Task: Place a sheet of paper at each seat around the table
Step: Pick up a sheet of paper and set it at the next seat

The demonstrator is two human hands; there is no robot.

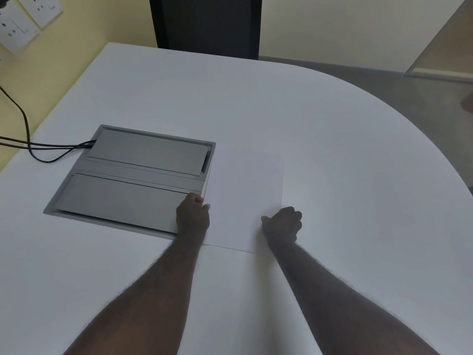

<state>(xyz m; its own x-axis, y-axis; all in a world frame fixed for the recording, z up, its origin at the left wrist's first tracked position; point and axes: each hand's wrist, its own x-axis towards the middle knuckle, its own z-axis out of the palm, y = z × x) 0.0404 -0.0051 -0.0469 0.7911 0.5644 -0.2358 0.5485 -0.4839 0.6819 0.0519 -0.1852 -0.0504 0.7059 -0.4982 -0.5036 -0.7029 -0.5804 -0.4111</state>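
Gripping one sheet of paper (245,190), left hand (192,216), right hand (282,223), one table (332,139)

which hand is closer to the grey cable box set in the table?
Left. The left hand overlaps the grey cable box at its near right corner; the right hand is off to the box's right, across the sheet of paper.

So there's a grey cable box (133,178) sunk flush into the tabletop, right off the left hand, both flaps closed. Black cables (46,147) snake out of its far-left corner and run off to the left. Further left of the hands, white wall sockets (23,21) sit on a yellow wall (76,47). Grey floor (399,90) shows beyond the right hand.
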